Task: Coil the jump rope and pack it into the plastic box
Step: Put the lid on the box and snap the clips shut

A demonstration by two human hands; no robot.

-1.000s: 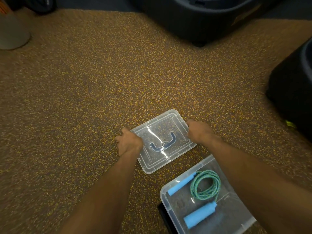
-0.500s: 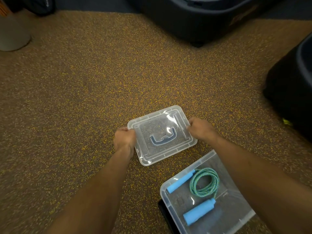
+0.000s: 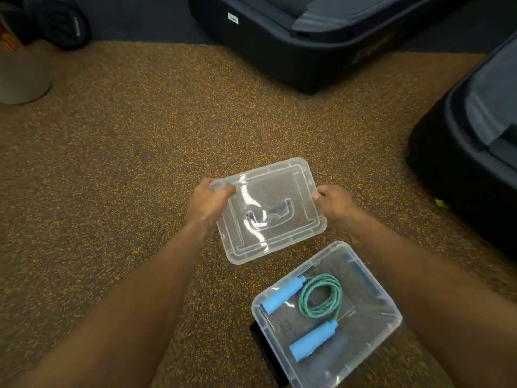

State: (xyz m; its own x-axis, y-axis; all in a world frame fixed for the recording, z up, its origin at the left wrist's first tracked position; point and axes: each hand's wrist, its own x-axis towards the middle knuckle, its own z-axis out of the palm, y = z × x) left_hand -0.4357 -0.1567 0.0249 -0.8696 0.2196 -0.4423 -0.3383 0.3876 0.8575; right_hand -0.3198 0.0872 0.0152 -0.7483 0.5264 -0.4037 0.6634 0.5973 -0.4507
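2 grips on the lid [image 3: 279, 191]: left hand [image 3: 207, 204], right hand [image 3: 335, 203], fingers [image 3: 223, 189] clamped; box [image 3: 366, 329] corner cropped.

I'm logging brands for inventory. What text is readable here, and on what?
No text is readable.
White label on the far bin: too small to read.
Yellow mark on the same bin: blurred.
White lettering on the black bag: blurred.
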